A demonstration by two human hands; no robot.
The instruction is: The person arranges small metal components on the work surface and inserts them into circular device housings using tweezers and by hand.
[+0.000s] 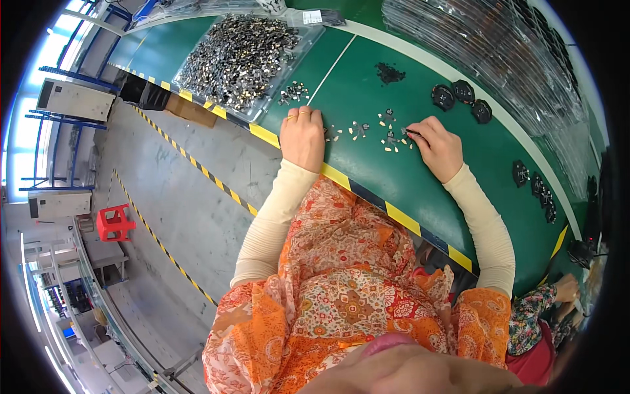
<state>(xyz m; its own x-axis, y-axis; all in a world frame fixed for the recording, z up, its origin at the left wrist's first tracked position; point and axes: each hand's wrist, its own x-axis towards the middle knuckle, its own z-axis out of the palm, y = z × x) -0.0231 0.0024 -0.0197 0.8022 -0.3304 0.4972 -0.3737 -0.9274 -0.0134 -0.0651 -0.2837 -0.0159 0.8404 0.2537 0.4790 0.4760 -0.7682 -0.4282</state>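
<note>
My left hand (pixel 302 139) rests at the near edge of the green table (pixel 348 72), fingers curled down and their tips hidden. Beside it lie a few small metal pieces (pixel 334 134). My right hand (pixel 436 147) pinches a slim dark piece (pixel 413 132), too small to name surely. Just left of its fingertips, small dark parts with pale tabs (pixel 392 140) lie in a loose cluster. Similar parts (pixel 359 129) sit between my two hands. Farther off is a small heap of black bits (pixel 390 73).
A clear tray (pixel 287 73) heaped with small metal parts stands at the far left, with a few spilled beside it. Round black parts (pixel 463 92) lie at the right, and more (pixel 538 190) beyond my right forearm. Stacked clear plastic trays (pixel 485 59) line the back. Another person's arm (pixel 564 292) shows at lower right.
</note>
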